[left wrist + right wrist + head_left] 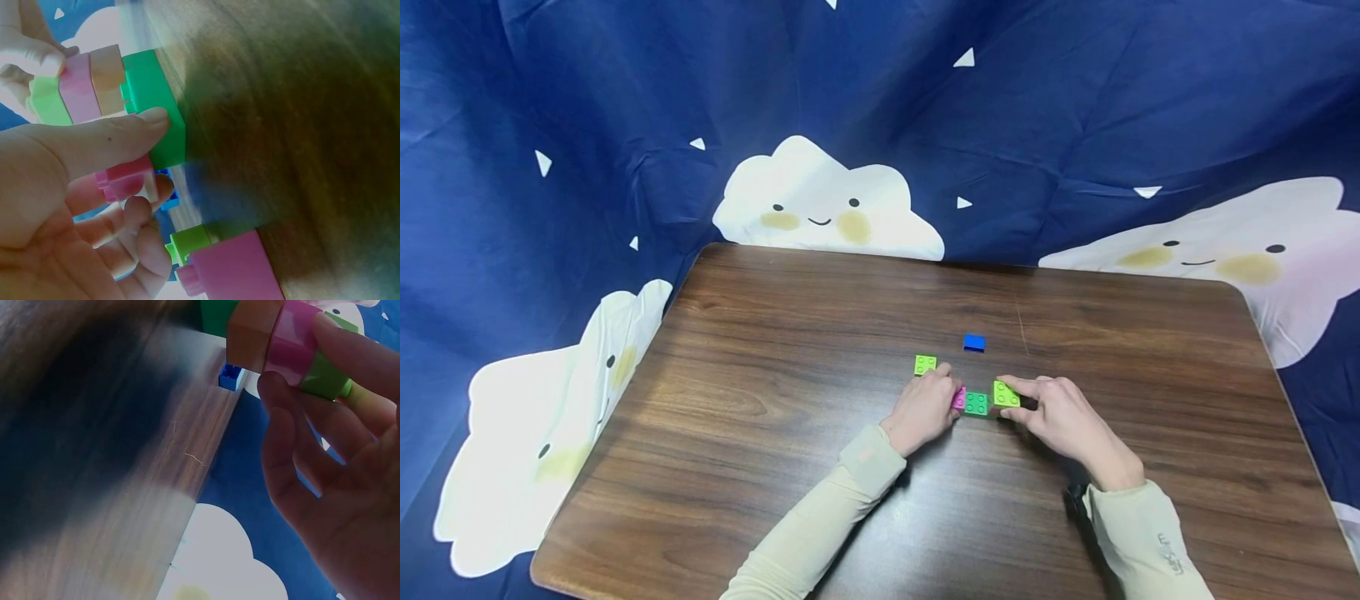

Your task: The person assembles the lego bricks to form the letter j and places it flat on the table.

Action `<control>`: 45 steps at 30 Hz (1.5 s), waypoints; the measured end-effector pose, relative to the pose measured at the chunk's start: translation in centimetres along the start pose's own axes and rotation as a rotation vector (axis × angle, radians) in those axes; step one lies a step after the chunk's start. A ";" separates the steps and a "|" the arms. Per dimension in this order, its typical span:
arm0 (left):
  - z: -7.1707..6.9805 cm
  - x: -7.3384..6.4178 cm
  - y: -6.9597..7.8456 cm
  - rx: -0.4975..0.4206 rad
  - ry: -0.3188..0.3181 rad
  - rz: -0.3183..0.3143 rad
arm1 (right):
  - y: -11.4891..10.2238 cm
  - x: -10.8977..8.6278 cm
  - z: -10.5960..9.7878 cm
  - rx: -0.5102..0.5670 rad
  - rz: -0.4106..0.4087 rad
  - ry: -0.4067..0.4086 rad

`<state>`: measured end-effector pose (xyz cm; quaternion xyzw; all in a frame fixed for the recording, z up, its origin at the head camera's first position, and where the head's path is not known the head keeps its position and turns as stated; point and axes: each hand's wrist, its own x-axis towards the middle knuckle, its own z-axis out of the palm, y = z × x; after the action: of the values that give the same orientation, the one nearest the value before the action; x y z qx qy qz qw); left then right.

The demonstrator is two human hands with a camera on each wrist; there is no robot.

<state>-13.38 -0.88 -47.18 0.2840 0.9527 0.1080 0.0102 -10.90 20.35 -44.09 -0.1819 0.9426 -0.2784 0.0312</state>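
Left of the green block on the wooden surface stand a lime block and, in the left wrist view, a separate pink block; directly beside the green block, the left hand pinches another pink block, thumb lying across the green block's side. Beyond the green block rests a blue block, and just right of the green block the right hand pinches a stack of lime, pink and orange blocks, lime uppermost.
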 end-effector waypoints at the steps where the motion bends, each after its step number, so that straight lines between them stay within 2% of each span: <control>1: 0.0 0.0 0.0 -0.002 -0.001 0.000 | 0.0 0.0 0.0 0.004 0.008 -0.011; 7: 0.0 0.0 0.0 -0.006 -0.010 -0.004 | 0.0 0.1 0.0 0.019 0.025 -0.017; 17: -0.1 -0.1 0.0 -0.007 -0.007 -0.006 | 0.5 0.4 0.5 0.063 0.007 0.010; 25: -0.2 -0.1 0.1 0.003 -0.006 -0.007 | 1.0 0.6 0.7 0.098 0.076 -0.046; 34: 0.0 0.0 0.0 -0.007 -0.011 -0.011 | 1.7 0.4 1.3 0.199 0.114 -0.044; 40: 0.0 0.0 0.1 0.012 -0.003 -0.004 | 2.0 0.4 1.6 0.218 0.100 -0.023; 45: -0.1 -0.1 0.1 0.015 -0.001 -0.001 | 2.2 0.4 1.7 0.183 0.073 -0.026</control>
<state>-13.24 -0.89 -47.06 0.2838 0.9535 0.1007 0.0085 -11.74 21.00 -46.65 -0.1474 0.9188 -0.3595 0.0698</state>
